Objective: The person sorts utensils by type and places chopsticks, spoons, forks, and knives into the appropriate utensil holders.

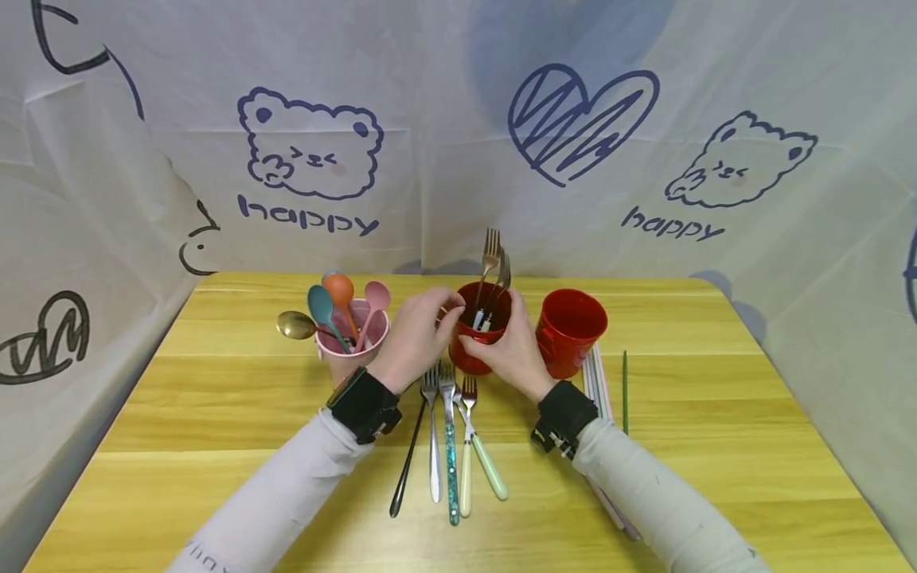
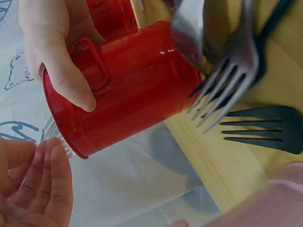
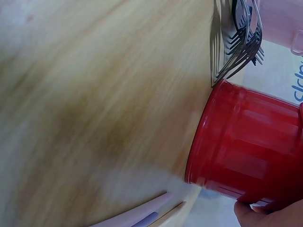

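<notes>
My right hand (image 1: pixel 505 354) grips a red metal cup (image 1: pixel 467 358) at its rim, thumb on the near side by the wire handle in the left wrist view. Two forks (image 1: pixel 490 253) stand in that cup, tines up and leaning on the far rim. At the cup's left rim is my left hand (image 1: pixel 426 326); its fingers (image 2: pixel 59 175) look loosely bent beside the rim with nothing gripped between them. Just in front of the cup lies a row of forks (image 1: pixel 451 454), tines toward it, with teal, cream, pale green, silver and black handles.
A second red cup (image 1: pixel 569 334) stands to the right. Beside it lie pale chopsticks (image 1: pixel 595 382) and a green stick (image 1: pixel 625 390). On the left, a pink cup (image 1: pixel 344 362) holds several spoons (image 1: pixel 339 290). A white drawn-on sheet (image 1: pixel 444 175) hangs behind the table.
</notes>
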The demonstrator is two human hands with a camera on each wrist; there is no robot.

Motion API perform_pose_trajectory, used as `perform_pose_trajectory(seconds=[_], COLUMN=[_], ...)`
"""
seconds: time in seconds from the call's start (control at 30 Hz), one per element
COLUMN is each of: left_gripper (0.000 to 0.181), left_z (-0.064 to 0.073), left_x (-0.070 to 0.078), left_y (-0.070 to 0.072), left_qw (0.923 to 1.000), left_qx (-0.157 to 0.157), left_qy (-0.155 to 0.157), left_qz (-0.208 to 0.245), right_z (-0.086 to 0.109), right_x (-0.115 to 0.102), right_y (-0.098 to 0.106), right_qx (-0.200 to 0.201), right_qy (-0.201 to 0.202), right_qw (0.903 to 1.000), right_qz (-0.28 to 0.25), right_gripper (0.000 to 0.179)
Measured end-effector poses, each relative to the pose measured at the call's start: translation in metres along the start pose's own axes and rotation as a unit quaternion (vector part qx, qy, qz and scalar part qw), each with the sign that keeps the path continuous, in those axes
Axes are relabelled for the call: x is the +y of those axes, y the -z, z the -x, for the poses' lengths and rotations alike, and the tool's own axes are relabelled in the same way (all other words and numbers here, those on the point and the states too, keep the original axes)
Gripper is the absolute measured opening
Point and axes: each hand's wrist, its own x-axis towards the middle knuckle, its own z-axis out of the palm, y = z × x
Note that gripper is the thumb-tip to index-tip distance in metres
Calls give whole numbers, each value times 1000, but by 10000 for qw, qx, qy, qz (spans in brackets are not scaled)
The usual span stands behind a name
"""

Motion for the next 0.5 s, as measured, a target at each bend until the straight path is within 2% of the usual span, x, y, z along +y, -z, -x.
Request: perform_pose_trajectory(seconds=[0.23, 0.5], left_gripper=[14, 17], left_z=[23, 50], left_x=[-3, -16], left_y=[7, 14], left_qw=[9996, 9973], left_qx=[-206, -437], left_qy=[-97, 112], left_qz=[-189, -583], right_z=[-1, 0], right_x=[0, 0], right_y=[0, -1], right_qx=[15, 32], right_qy=[-9, -19], right_qw=[10000, 10000], right_qz=[-63, -46], right_gripper=[93, 93])
